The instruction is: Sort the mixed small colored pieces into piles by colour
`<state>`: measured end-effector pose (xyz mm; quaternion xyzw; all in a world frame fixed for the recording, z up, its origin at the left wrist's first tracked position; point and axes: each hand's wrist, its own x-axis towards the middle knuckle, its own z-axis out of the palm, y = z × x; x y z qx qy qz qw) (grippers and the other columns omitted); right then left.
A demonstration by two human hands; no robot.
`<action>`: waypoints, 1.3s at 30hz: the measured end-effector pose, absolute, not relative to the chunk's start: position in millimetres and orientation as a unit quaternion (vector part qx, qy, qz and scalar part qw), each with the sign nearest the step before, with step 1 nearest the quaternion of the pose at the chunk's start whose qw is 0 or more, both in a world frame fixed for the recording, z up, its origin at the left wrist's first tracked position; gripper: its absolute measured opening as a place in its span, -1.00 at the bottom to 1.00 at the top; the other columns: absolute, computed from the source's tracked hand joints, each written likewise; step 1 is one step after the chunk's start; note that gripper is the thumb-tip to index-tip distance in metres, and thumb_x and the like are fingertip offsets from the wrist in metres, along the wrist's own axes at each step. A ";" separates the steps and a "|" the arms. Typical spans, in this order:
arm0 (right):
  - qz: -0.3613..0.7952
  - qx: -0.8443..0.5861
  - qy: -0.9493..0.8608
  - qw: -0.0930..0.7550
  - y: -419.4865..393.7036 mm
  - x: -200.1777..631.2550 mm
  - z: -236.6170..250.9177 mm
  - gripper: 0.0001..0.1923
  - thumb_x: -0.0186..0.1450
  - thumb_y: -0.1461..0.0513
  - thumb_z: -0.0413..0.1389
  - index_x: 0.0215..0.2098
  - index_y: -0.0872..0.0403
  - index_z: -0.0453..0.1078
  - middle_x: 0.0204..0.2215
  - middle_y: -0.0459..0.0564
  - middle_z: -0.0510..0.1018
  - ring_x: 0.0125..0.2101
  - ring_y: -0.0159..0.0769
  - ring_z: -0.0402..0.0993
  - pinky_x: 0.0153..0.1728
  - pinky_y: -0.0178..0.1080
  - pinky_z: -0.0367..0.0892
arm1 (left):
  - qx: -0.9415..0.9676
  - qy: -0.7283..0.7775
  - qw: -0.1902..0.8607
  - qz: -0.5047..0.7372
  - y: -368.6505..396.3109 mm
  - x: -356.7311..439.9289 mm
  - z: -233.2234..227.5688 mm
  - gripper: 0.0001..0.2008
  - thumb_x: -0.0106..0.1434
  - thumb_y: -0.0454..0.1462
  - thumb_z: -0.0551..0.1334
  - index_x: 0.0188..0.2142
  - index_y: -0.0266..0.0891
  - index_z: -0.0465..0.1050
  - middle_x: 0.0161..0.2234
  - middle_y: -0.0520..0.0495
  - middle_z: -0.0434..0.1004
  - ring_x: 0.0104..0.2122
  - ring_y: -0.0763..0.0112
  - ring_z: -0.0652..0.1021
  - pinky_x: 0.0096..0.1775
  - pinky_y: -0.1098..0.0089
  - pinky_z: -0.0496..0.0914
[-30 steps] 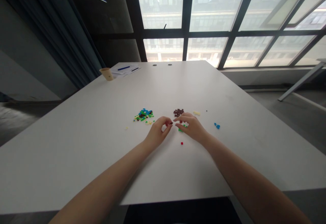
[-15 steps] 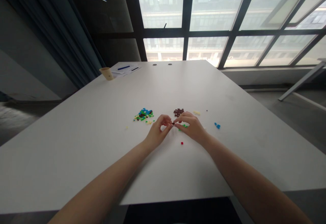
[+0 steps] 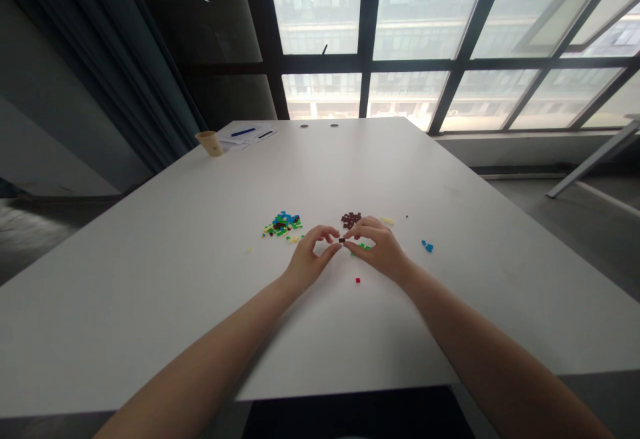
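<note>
A small dark brown brick (image 3: 342, 240) is held between the fingertips of both hands, just above the table. My left hand (image 3: 311, 252) pinches its left side with thumb and fingers. From the right, my right hand (image 3: 377, 246) pinches the other side. Behind my right fingers lies a pile of brown bricks (image 3: 351, 219). Partly covered by that hand are some green bricks (image 3: 363, 246). A single red brick (image 3: 358, 280) sits nearer to me. Left of my hands is a mixed pile of coloured bricks (image 3: 283, 223).
The white table (image 3: 200, 306) carries blue bricks (image 3: 427, 246) on the right and pale yellow bricks (image 3: 387, 220) behind my right hand. At the far left stand a beige cup (image 3: 210, 144) and papers (image 3: 243, 138) with a blue pen (image 3: 243, 132).
Both hands stay nearly in place. The brown brick between the fingertips has turned and shows more of its surface, with the fingers slightly further apart.
</note>
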<state>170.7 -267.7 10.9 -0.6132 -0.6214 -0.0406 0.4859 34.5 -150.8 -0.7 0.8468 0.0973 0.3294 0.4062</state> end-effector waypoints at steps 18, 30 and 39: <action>-0.058 -0.710 -0.568 0.412 -264.1 188.6 -2.8 -0.94 0.14 0.25 0.12 -0.41 0.05 0.44 -0.53 -0.09 0.39 -0.44 -0.36 0.32 -0.33 -0.29 0.22 | 0.928 0.188 0.167 0.274 -140.6 34.1 -8.1 -0.79 0.22 -0.24 0.09 -0.15 -0.19 0.34 -0.15 -0.13 0.39 -0.12 0.26 0.38 -0.09 0.21 0.27; -0.041 -0.876 -0.443 0.187 -251.5 207.7 -24.6 -0.80 0.21 0.17 0.02 -0.29 0.03 0.46 -0.38 -0.02 0.48 -0.34 -0.30 0.35 -0.33 -0.27 0.14 | 0.931 0.348 0.027 0.103 -110.9 31.0 -21.4 -0.73 0.20 -0.41 -0.01 -0.15 -0.35 0.35 -0.17 -0.29 0.33 -0.17 0.16 0.34 -0.19 0.22 0.29; -0.017 -0.862 -0.477 0.173 -256.6 203.1 -22.3 -0.76 0.20 0.22 -0.02 -0.30 -0.03 0.48 -0.37 -0.03 0.48 -0.31 -0.31 0.36 -0.27 -0.28 0.14 | 0.943 0.294 0.057 0.144 -98.0 30.1 -29.9 -0.72 0.14 -0.50 -0.05 -0.29 -0.35 0.39 -0.29 -0.21 0.41 -0.27 0.24 0.37 -0.18 0.26 0.26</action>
